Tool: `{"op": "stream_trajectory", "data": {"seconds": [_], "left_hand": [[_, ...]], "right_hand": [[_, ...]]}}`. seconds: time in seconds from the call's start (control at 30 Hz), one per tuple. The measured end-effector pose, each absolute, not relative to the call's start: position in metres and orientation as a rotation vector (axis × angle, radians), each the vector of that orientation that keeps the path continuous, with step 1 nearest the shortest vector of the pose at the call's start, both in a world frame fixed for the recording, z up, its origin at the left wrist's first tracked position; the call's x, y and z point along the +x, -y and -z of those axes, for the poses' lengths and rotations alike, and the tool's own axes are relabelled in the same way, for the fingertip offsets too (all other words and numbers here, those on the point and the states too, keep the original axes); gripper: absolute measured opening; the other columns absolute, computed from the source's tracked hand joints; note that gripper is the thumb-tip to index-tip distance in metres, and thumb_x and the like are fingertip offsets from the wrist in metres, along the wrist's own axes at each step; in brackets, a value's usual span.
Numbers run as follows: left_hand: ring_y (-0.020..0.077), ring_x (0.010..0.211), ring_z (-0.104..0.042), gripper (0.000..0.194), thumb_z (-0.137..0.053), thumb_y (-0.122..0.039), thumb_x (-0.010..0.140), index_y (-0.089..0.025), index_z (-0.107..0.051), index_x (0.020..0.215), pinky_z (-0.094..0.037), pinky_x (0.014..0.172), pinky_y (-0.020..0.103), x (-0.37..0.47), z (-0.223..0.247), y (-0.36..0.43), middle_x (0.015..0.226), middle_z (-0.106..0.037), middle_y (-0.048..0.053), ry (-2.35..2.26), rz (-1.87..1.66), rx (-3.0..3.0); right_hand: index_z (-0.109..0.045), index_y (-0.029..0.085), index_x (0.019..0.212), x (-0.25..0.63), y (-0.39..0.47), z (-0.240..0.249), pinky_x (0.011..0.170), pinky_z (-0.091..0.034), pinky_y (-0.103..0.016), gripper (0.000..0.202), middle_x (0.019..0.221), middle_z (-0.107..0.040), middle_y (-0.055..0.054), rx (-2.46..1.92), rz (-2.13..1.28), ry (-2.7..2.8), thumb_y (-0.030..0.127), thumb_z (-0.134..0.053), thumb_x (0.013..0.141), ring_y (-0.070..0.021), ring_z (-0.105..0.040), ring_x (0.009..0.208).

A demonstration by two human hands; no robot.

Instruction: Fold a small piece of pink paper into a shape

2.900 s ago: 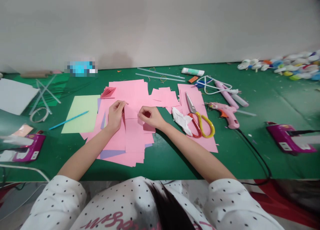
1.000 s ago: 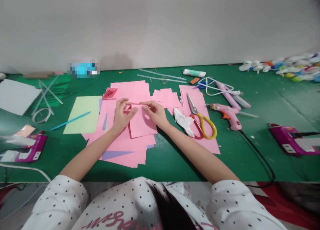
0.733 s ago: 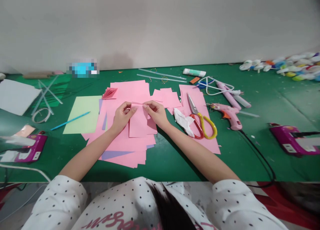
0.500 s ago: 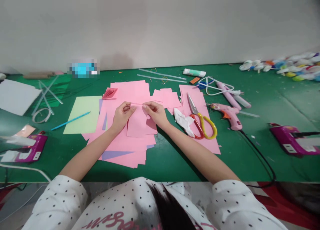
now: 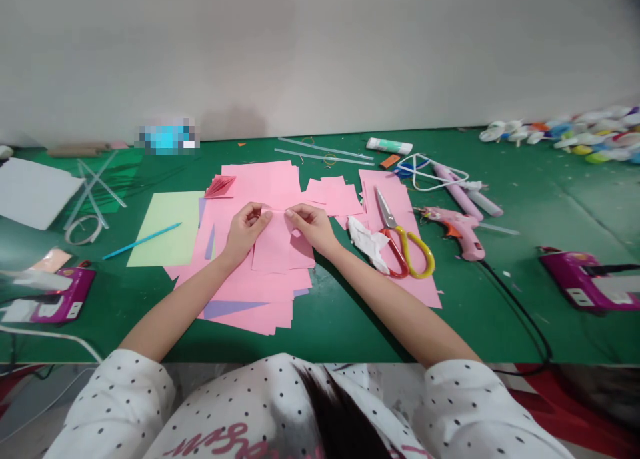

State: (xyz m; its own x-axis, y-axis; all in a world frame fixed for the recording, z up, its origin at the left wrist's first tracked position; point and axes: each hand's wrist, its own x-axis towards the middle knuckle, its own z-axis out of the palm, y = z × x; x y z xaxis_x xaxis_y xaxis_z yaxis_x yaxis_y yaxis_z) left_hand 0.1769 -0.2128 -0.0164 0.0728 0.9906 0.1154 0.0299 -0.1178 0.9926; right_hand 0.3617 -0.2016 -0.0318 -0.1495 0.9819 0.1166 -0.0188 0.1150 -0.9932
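A small pink sheet (image 5: 273, 246) is pinched at its far edge between both hands, above a pile of pink paper (image 5: 260, 179). My left hand (image 5: 247, 229) holds the top left corner with thumb and fingers. At the top right, my right hand (image 5: 313, 226) pinches the same edge. The edge looks narrowly folded, though its detail is too small to tell. A folded pink fan-like piece (image 5: 221, 186) lies beyond my left hand. Small pink squares (image 5: 333, 196) lie beyond my right hand.
Scissors (image 5: 400, 236) and crumpled white tissue (image 5: 369, 242) rest on pink sheets at the right, beside a pink glue gun (image 5: 457, 229) with a black cord. A blue pencil (image 5: 143, 240) lies on pale green paper (image 5: 170, 212). Purple power strips (image 5: 580, 279) sit at both sides.
The lower part of the held sheet has shifted very slightly left. Both hands keep their pinch in nearly the same place.
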Motion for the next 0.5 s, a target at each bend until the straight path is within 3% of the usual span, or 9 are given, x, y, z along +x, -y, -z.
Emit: {"op": "stream_trajectory", "data": {"seconds": [0.5], "left_hand": [[0.0125,0.072,-0.057,0.042,-0.077,-0.055,0.075,-0.016,-0.065,0.085,-0.048,0.067,0.024,0.1789,0.011,0.214,0.079,-0.064,0.0,-1.172,-1.21,1.379]], "right_hand": [[-0.07,0.017,0.081,0.3614,0.198,0.0397,0.052,-0.043,-0.024,0.045,0.07,-0.064,-0.001,-1.012,-1.256,1.347,0.06,-0.078,0.069,-0.0105,-0.052,0.057]]}}
